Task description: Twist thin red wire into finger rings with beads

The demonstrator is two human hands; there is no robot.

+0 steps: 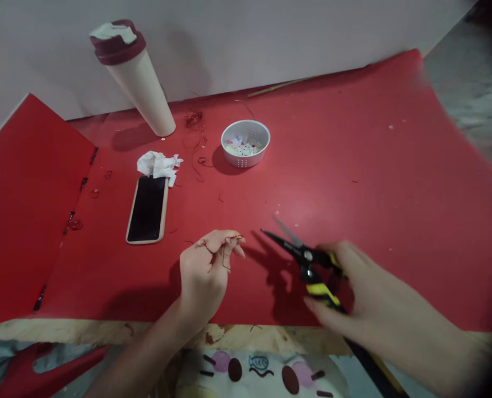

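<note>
My left hand (204, 276) is closed in a pinch above the red table surface. A thin dark red cord (207, 247) lies across its back and loops around its fingertips. My right hand (362, 298), slightly blurred, grips a pair of black-and-yellow shears (308, 257). The shears' blades are apart and point up and left toward my left hand, with no contact between them and the cord. Past both hands stands a small white perforated bowl (245, 161), holding many tiny pale and coloured beads.
A phone (147, 210) lies at the left below crumpled tissue (157, 164). Behind it stands a white tumbler (142, 88) with a maroon lid. Tangled red thread (194, 119) sits near the bowl. An upright red board (26, 204) borders the left; a thin stick (279, 87) lies along the wall.
</note>
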